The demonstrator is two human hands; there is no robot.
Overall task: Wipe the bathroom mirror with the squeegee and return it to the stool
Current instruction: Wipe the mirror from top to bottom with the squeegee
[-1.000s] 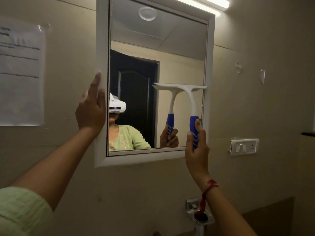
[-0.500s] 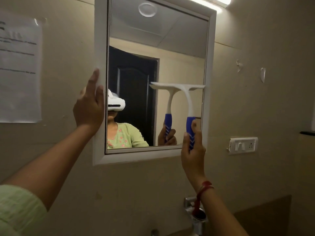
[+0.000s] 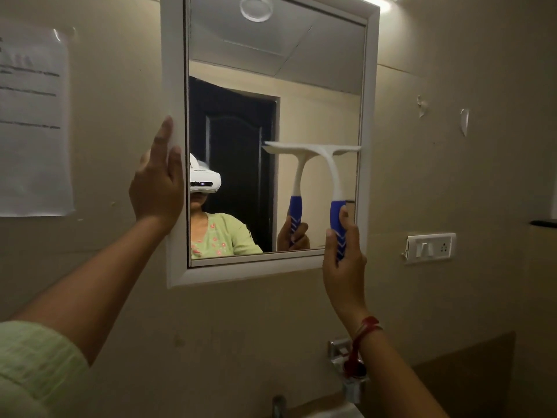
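The squeegee [image 3: 335,176] stood upright at the mirror [image 3: 301,86], its white blade above the fingers of the right hand [image 3: 343,260], seemingly touching the glass by the right frame edge. Those fingers curled round the blue handle. The left hand [image 3: 156,188] lay flat, fingers straight, on the frame's left side

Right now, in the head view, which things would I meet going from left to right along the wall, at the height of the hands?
paper sheet → left hand → squeegee, gripped by the right hand → switch plate. The mirror spans both hands, so I leave it out.
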